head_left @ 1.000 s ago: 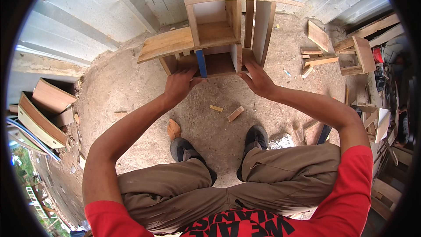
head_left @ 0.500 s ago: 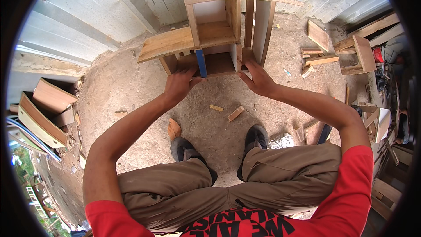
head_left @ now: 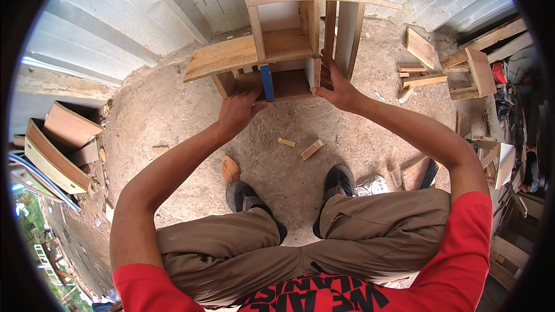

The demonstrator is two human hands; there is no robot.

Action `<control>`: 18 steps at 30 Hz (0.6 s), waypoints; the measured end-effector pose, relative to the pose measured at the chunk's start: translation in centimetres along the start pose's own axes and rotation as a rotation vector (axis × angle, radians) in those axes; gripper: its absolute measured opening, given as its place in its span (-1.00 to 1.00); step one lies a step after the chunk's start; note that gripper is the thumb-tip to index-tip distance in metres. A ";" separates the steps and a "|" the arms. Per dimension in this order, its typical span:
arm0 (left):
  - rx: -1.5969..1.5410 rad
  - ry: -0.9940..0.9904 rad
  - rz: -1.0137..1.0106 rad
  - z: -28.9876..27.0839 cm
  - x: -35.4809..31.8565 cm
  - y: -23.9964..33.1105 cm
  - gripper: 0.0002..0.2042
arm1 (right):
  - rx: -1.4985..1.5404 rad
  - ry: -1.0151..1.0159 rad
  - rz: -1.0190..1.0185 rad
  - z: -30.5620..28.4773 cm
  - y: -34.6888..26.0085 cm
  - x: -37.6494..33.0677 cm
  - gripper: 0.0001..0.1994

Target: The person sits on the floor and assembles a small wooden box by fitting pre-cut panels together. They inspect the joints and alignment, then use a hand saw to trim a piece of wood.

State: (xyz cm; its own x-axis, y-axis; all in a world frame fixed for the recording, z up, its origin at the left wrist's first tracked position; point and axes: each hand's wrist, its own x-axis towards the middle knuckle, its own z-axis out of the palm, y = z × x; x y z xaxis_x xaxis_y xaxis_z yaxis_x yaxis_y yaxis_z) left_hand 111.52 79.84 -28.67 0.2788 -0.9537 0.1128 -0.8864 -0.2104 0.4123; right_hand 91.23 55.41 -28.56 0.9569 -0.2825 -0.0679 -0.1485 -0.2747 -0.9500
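1. Standing on the concrete floor (head_left: pixel 144 124), the wooden shelf unit (head_left: pixel 286 43) could tip if pulled unevenly.
2. Left hand (head_left: pixel 238 110) grips beside the blue-edged divider (head_left: pixel 266 82), fingertips hidden; right hand (head_left: pixel 339 89) closes around the pale divider (head_left: pixel 316 70); bare edges could scrape either.
3. 2 offcuts (head_left: pixel 312 149) could snag sliding; open room lies leftward, corrugated wall (head_left: pixel 167 0) behind.

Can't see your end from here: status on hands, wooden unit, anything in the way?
Left hand beside blue strip, right hand at upright divider. Wooden unit open-fronted. Two small scraps on floor, between unit and shoes.
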 end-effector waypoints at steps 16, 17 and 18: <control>-0.039 -0.211 -0.119 -1.0 0.6 0.8 -0.54 | -0.288 0.075 0.138 0.9 -1.8 1.4 -0.18; -0.041 -0.249 -0.107 -1.2 0.7 1.2 -0.47 | -0.338 0.052 0.178 0.6 -2.6 1.9 -0.28; -0.041 -0.288 -0.094 -1.4 0.6 1.5 -0.40 | -0.373 -0.017 0.233 0.2 -3.2 2.2 -0.38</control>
State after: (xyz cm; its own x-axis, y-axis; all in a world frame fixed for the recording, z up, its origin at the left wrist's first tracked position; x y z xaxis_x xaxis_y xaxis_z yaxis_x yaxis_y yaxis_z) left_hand 110.89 79.20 -26.72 0.2376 -0.9532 -0.1867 -0.8444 -0.2977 0.4454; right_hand 93.86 55.87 -25.79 0.8907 -0.3620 -0.2750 -0.4377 -0.5197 -0.7337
